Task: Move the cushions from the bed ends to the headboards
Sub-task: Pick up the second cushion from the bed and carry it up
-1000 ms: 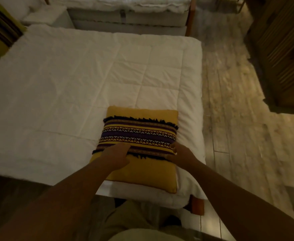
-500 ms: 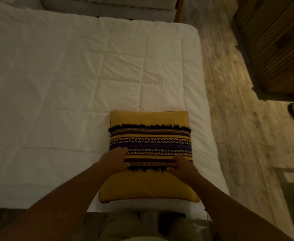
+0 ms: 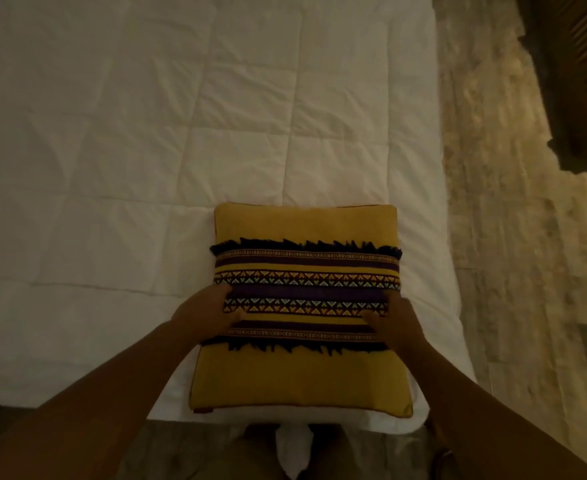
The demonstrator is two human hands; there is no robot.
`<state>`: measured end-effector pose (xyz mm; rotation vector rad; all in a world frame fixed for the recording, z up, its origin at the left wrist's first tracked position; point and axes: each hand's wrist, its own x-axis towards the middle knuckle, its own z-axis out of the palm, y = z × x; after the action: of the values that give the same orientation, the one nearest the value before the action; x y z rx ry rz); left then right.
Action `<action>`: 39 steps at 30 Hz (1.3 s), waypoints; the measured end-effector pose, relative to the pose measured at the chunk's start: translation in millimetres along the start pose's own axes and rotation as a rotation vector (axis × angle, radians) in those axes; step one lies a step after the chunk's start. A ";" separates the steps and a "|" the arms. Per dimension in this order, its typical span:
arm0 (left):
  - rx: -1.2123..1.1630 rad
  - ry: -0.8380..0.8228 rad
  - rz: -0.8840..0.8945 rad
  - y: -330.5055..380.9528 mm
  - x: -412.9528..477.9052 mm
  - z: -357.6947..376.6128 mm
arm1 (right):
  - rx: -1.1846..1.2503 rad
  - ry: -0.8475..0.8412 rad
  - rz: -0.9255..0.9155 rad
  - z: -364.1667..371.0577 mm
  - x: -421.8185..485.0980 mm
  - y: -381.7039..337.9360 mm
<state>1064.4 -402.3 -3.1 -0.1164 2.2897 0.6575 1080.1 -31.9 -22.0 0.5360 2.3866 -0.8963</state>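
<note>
A mustard-yellow cushion [image 3: 302, 372] with a dark purple patterned band and black fringe lies flat at the near right end of the bed [image 3: 146, 150], which has a white quilted cover. My left hand [image 3: 203, 315] grips the cushion's left edge, thumb on top of the band. My right hand [image 3: 394, 322] grips its right edge the same way. The fingers of both hands are hidden beneath the sides. The headboard is out of view.
A wood-plank floor [image 3: 503, 237] runs along the bed's right side. Dark wooden furniture [image 3: 576, 74] stands at the top right. My legs and a strip of floor show below the bed's near edge.
My view has dropped closer to the cushion, so the far bed and the headboard end have left the frame. Both hands have slid from the top of the cushion out to its side edges.
</note>
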 end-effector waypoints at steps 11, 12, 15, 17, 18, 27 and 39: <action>-0.632 0.069 -0.252 -43.2 77.0 43.7 | 0.338 -0.013 0.203 26.1 70.3 68.5; -0.698 0.043 -0.256 -44.9 80.6 44.7 | 0.371 -0.053 0.225 26.7 75.0 71.8; -0.755 0.063 -0.233 -46.4 87.2 45.6 | 0.458 -0.142 0.272 23.8 85.7 76.9; -0.763 0.101 -0.250 -43.9 86.3 49.0 | 0.493 -0.156 0.277 23.2 88.2 77.9; -0.757 0.119 -0.260 -43.5 85.7 51.9 | 0.503 -0.154 0.270 23.9 87.8 77.5; -0.839 0.168 -0.231 -38.3 77.0 49.8 | 0.587 -0.125 0.187 18.6 73.1 67.1; -1.265 0.254 -0.404 -21.0 13.8 81.7 | 0.362 -0.220 -0.043 -40.5 117.2 -21.5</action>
<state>1112.1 -378.9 -70.0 -1.2506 1.6201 1.8068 963.7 1.5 -56.0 0.4914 2.0556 -1.3457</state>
